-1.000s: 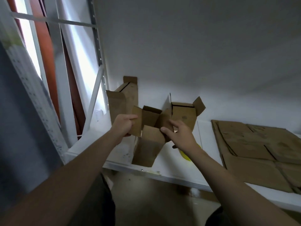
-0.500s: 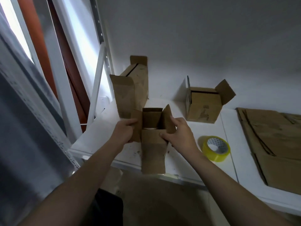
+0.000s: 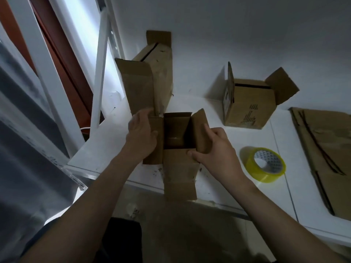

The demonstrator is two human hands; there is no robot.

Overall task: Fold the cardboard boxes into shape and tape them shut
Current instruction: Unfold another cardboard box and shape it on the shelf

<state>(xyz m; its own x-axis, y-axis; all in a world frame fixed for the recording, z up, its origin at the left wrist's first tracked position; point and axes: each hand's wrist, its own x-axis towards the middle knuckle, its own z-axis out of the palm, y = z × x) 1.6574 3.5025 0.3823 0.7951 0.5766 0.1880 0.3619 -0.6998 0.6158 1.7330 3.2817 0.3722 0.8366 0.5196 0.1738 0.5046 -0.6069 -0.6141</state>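
Only half formed, the box gapes unsealed, fingers of the left hand and right hand pinching its side flaps, tape roll untouched.

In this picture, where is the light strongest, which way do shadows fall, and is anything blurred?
Head view: the window at upper left is blown out; the tape roll and the far box throw shadows to their left; the left hand, on the near box, is slightly blurred.

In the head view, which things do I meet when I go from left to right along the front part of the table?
left hand → half-folded box → right hand → yellow tape roll → flattened cardboard
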